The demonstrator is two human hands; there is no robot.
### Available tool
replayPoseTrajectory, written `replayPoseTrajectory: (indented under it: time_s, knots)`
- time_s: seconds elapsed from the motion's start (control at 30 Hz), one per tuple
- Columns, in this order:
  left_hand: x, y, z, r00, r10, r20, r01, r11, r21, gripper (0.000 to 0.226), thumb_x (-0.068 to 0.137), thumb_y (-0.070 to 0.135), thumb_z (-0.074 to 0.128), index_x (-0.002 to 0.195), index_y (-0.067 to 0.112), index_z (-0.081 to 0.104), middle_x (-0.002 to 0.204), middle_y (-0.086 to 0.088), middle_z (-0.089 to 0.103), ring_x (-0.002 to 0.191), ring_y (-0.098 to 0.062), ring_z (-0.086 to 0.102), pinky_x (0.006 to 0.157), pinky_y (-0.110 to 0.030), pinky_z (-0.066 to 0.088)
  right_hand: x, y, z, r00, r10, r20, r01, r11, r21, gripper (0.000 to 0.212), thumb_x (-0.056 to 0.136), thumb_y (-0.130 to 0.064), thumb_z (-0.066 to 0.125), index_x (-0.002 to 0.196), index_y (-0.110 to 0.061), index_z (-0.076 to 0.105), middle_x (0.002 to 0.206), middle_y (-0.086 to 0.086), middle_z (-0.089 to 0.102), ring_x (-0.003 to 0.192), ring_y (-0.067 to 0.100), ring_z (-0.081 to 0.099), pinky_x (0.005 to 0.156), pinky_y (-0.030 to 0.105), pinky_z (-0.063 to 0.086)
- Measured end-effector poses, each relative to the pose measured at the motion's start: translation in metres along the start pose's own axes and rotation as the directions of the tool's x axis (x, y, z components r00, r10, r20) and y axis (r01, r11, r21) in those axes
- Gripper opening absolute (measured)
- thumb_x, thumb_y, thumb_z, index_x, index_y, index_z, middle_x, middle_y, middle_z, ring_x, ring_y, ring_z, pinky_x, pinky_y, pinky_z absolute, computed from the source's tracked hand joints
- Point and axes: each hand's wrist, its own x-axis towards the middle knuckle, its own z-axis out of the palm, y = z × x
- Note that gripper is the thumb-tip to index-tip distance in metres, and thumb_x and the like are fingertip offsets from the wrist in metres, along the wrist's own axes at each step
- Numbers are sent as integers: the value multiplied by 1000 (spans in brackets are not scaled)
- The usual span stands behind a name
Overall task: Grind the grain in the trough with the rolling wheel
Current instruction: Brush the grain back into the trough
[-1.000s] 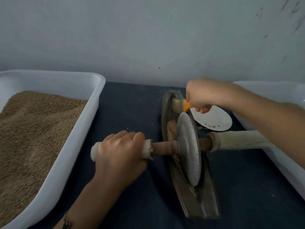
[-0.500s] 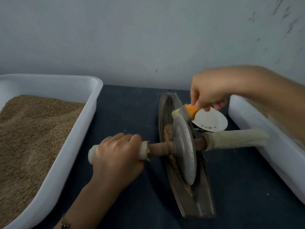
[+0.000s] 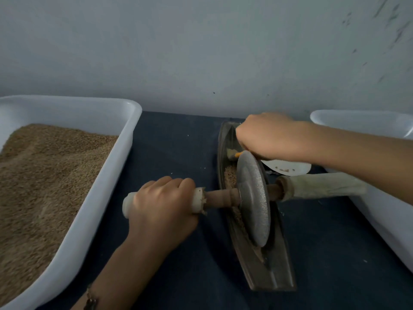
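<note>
Iron rolling wheel [image 3: 253, 198] stands in the trough [image 3: 271, 271] over grain [image 3: 230, 175]; left hand [image 3: 161, 206] grips its axle handle; right hand [image 3: 268, 137] apparently pinches a brush [image 3: 232, 153]; rolling forward risks trapped fingers.

1. Your right hand [image 3: 266, 136] hides nearly all of the orange-handled tool [image 3: 234, 154] it grips.
2. The frame's left edge cuts off the grain tub [image 3: 107, 175].
3. The wheel [image 3: 253, 198] covers part of the trough's [image 3: 274, 274] grain [image 3: 230, 175].
</note>
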Motion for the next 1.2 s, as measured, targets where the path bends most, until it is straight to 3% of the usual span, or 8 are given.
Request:
replayPoseTrajectory:
  time_s: [0.1,0.3,0.43,0.6,0.87,1.03,1.13,1.2]
  knots:
    - [0,0,-1,1000,11,1,-11,1000,7,35,43,11,78,50,18,45,45,7,43,41,-15,43,53,-12,3,6,9,-6,988,-15,156,13,1000,15,10,76,-4,64,75,-12,70,65,5,61,61,21,57,51,25,38]
    - [0,0,-3,1000,26,-12,-26,1000,11,25,49,17,72,49,18,47,45,7,44,41,-15,44,50,-13,3,9,4,-2,958,-63,281,58,998,27,10,83,-11,63,74,-11,68,74,10,67,66,21,59,55,27,45]
    - [0,-1,-3,999,34,-9,-34,999,11,25,48,17,74,50,18,49,45,6,46,41,-16,45,49,-14,5,3,6,-5,944,-74,320,43,994,104,21,84,-13,63,64,-18,61,63,7,63,61,22,60,57,27,48]
    - [-1,0,-3,1000,16,-12,-16,1000,16,26,46,17,74,49,18,48,44,7,45,39,-15,44,48,-16,3,-16,23,-20,989,30,147,-54,986,159,11,85,-23,67,92,-25,73,63,-1,68,54,9,60,59,25,46]
    - [19,0,6,1000,17,-23,-16,998,58,37,43,13,81,50,19,45,44,7,44,41,-13,39,50,-15,4,-108,70,-49,956,219,-195,-116,893,435,16,76,-32,71,77,-47,66,47,-17,61,53,-12,54,53,23,32]
    - [37,-8,19,999,-15,-40,20,990,138,17,63,27,66,55,23,51,49,14,36,45,-7,29,47,-18,6,-160,63,-41,957,274,-94,-177,809,561,23,59,-50,70,79,-60,63,52,-27,61,44,-6,57,55,29,47]
    - [51,-13,25,987,-113,110,99,987,124,12,71,30,56,63,26,49,58,11,46,51,-6,37,45,-23,17,-186,60,-30,968,228,-102,-120,784,609,38,55,-65,55,93,-68,53,66,-40,60,46,-10,56,65,10,44]
    - [62,-18,28,954,-174,243,155,983,95,8,68,28,57,66,26,50,64,9,50,55,-7,41,46,-24,21,-199,53,-21,970,192,-147,-65,791,608,40,54,-61,49,93,-60,56,71,-43,59,51,-12,57,60,11,46]
